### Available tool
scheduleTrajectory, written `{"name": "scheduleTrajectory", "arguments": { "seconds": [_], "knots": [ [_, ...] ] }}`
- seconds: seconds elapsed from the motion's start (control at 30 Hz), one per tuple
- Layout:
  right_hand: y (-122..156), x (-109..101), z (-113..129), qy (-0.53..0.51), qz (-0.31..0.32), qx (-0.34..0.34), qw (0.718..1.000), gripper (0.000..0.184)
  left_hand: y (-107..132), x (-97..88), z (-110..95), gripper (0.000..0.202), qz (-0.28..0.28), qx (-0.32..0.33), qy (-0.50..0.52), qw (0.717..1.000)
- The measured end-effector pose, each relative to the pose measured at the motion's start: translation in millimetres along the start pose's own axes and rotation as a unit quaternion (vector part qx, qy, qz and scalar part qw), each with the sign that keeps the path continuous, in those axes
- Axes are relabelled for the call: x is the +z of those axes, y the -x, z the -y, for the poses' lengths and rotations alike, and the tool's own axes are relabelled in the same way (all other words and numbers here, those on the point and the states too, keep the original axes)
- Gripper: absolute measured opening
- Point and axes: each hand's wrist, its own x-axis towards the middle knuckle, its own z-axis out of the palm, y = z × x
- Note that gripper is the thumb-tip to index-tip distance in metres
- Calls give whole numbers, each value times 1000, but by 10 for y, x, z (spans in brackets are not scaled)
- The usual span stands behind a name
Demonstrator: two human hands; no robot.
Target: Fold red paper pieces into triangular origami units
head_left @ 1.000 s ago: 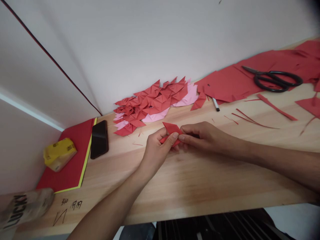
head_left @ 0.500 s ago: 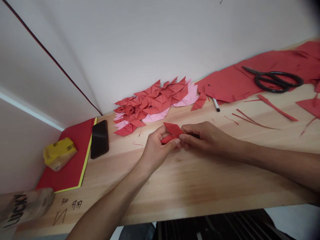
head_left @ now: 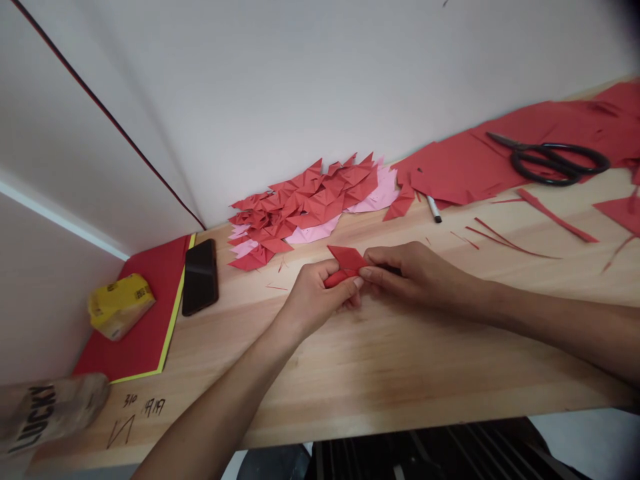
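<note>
Between my two hands is a small folded piece of red paper [head_left: 349,259], held just above the wooden table. My left hand [head_left: 320,293] grips its lower left part, the thumb pressed along the near side. At the right corner, my right hand [head_left: 413,272] pinches the paper between thumb and forefinger. The fingertips of both hands nearly meet, and they hide part of the folds. Behind them, against the wall, lies a heap of folded red and pink paper pieces [head_left: 310,200].
Black-handled scissors [head_left: 555,163] rest on red paper sheets [head_left: 460,175] at the back right. Nearby are a marker [head_left: 434,209] and thin red paper strips [head_left: 557,215]. To the left lie a phone [head_left: 200,277], a yellow package [head_left: 121,307] on red paper, and a bottle [head_left: 55,407].
My left fingers have curled slightly closer around the folded red paper. Both hands otherwise stay in nearly the same place, and the view has shifted very little.
</note>
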Motion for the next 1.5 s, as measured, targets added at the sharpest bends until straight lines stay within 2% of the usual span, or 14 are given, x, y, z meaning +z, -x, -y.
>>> {"name": "scheduleTrajectory", "arguments": {
  "seconds": [0.3, 0.53, 0.9, 1.13, 1.27, 1.5],
  "knots": [
    [0, 2, -25, 3, -1, -4, 1000, 31, 3, -23, 29, 23, 27, 31, -12, 999],
    [-9, -7, -9, 4, 5, 6, 1000, 29, -10, -10, 51, 22, 2, 19, -1, 1000],
    [-14, -47, -7, -40, 57, 11, 998, 28, -5, -1, 64, 22, 17, 18, 7, 1000],
    [-42, -105, -40, -74, 110, -19, 991, 28, -19, -25, 121, 27, 37, 53, -27, 998],
    [-49, -142, -33, -69, 134, -14, 988, 26, -18, -41, 121, 25, 48, 60, -42, 996],
    [-25, -111, 21, -39, 81, -23, 996, 23, -12, -19, 68, 14, 36, 38, -48, 997]
  ]
}}
